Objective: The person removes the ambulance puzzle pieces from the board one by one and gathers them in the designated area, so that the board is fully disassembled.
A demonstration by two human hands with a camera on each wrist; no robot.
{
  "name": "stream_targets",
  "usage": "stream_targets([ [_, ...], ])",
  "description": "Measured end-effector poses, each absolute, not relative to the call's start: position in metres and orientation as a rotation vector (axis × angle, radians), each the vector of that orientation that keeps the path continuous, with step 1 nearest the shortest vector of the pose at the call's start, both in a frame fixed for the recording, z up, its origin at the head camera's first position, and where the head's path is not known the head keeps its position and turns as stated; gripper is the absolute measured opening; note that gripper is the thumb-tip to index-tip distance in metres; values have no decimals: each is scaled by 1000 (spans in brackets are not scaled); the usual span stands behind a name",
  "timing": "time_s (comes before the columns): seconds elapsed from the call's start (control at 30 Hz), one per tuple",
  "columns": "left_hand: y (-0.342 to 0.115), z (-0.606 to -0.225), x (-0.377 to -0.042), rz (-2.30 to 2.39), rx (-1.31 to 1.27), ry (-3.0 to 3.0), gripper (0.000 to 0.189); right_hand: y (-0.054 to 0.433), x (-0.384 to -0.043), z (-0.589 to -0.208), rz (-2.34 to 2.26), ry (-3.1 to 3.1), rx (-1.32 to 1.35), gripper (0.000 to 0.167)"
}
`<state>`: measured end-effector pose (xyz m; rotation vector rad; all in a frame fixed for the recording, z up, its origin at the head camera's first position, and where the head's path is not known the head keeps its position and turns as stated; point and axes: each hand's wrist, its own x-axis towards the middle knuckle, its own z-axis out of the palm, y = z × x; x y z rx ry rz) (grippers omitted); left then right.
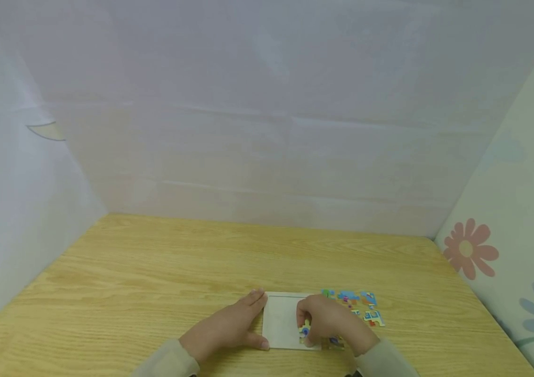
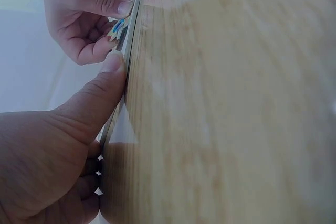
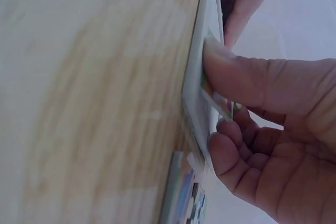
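Observation:
A pale rectangular puzzle board (image 1: 282, 317) lies on the wooden table in front of me. My left hand (image 1: 234, 323) rests at its left side, fingers at the far corner and a straight thumb by the near corner. In the left wrist view that thumb (image 2: 100, 90) presses along the board's edge. Over the board's right part, my right hand (image 1: 327, 317) pinches a colourful jigsaw piece (image 1: 304, 331) between thumb and fingers. The right wrist view has this piece (image 3: 222, 103) tilted close over the board surface, partly hidden by the thumb.
Several loose jigsaw pieces (image 1: 373, 317) lie on the table (image 1: 163, 262) right of the board, some partly hidden behind my right hand. One dark-patterned piece (image 1: 336, 343) sits by the near right corner. A pale back wall (image 1: 267, 157) and flower-printed side wall (image 1: 507, 209) enclose the table.

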<state>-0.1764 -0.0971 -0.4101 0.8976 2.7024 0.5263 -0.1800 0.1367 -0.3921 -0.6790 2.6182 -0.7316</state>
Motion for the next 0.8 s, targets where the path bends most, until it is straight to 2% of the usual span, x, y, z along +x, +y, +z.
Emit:
stream_targets([
  [0.5,-98,-410,-177,522,904,2712,95,144,-174,-402,-967,2557,-699,31],
  [0.8,-97,-413,-178,512,913,2720,96,153,-161,-409,-1121,2579,-633,23],
])
